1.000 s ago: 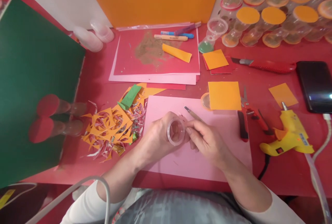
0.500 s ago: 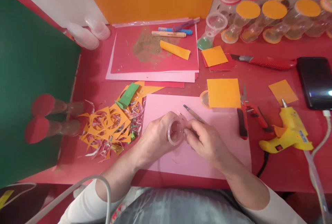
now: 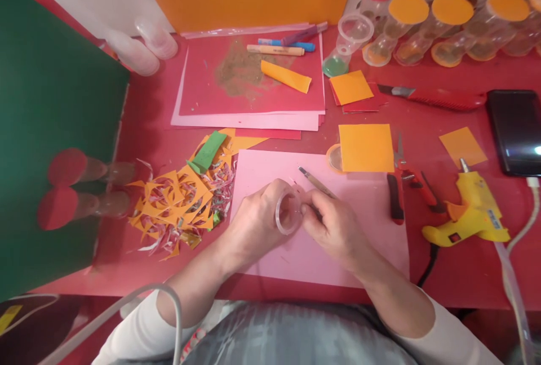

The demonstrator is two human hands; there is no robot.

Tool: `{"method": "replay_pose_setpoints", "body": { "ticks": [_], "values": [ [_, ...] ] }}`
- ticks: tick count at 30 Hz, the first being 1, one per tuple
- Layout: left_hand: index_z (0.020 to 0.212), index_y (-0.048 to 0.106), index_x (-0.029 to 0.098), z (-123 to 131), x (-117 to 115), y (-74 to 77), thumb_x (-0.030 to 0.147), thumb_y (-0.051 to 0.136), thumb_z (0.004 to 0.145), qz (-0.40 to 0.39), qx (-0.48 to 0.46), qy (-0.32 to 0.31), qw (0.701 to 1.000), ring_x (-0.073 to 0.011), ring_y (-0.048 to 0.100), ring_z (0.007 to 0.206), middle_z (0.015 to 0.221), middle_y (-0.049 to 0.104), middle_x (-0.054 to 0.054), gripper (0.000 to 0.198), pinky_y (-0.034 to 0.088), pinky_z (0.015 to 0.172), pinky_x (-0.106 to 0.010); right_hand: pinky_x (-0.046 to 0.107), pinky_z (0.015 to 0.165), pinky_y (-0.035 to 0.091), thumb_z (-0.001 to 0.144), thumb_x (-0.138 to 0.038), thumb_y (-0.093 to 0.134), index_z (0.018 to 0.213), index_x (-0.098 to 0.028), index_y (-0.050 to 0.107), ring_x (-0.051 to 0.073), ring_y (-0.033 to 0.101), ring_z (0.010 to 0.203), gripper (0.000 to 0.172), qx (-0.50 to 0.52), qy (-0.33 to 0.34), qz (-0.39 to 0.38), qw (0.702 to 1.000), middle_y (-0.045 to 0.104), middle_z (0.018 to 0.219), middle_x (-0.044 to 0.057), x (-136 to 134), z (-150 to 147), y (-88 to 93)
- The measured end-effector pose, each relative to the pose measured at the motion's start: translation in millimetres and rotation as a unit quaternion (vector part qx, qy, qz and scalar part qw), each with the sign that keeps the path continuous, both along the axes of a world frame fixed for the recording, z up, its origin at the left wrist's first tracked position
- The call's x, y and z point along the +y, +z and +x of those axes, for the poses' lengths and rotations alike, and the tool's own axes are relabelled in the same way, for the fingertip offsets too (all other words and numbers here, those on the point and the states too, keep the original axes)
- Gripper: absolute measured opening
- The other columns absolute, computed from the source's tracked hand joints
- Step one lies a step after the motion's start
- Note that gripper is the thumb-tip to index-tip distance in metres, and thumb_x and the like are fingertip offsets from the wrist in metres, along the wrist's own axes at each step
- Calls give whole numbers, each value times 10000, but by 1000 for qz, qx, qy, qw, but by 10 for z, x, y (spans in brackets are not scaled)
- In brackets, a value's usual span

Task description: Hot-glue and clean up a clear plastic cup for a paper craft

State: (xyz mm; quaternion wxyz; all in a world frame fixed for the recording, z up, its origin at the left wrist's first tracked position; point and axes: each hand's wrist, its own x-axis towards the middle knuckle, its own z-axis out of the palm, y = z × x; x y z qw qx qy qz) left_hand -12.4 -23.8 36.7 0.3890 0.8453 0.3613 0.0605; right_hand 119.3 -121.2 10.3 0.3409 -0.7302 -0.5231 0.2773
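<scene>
My left hand (image 3: 257,221) is wrapped round a clear plastic cup (image 3: 287,216), whose round rim faces up toward the camera. My right hand (image 3: 332,221) is closed in a pinch at the cup's right side; what lies between its fingertips is too small to tell. Both hands are over a pink sheet (image 3: 270,263). A slim pen-like tool (image 3: 315,181) lies on the sheet just beyond my right hand, its lower end close to the fingers. An orange square (image 3: 366,148) partly covers a round clear piece (image 3: 335,157) at the sheet's upper right.
Orange paper scraps (image 3: 173,201) are heaped left. Red-handled snips (image 3: 408,176), a yellow glue gun (image 3: 469,213), a red cutter (image 3: 448,99) and a phone (image 3: 515,131) lie right. Markers (image 3: 274,49) rest on stacked sheets behind. Joined cups (image 3: 393,32) stand back right.
Both hands keep nearly the same pose round the cup. The view has shifted slightly, and the cup's rim appears a little further right.
</scene>
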Motion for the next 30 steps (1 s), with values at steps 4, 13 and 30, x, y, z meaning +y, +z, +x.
{"method": "replay_pose_setpoints", "body": {
  "ticks": [4, 13, 30],
  "values": [
    [810, 486, 221, -16, 21, -2, 254, 582, 773, -21, -23, 8, 999, -99, 564, 499, 659, 647, 38, 107, 406, 481, -203, 225, 464, 419, 933, -229, 403, 821, -210, 576, 125, 549, 439, 207, 130, 13, -23, 991, 580, 524, -32, -6, 21, 54],
    [798, 480, 221, -11, 15, -7, 254, 577, 759, -4, -5, 5, 1000, -113, 571, 511, 659, 635, 36, 109, 405, 494, -214, 213, 461, 409, 846, -163, 492, 757, -213, 574, 119, 550, 446, 131, 42, 13, 4, 999, 622, 555, -16, -20, 31, 0],
    [832, 522, 217, -23, 54, 16, 246, 662, 731, -76, -55, 15, 996, -87, 581, 526, 681, 642, 55, 175, 471, 525, -181, 223, 512, 464, 918, -231, 452, 829, -223, 570, 106, 502, 413, 148, 174, 34, -13, 984, 529, 485, -74, 0, 70, 93]
  ]
}}
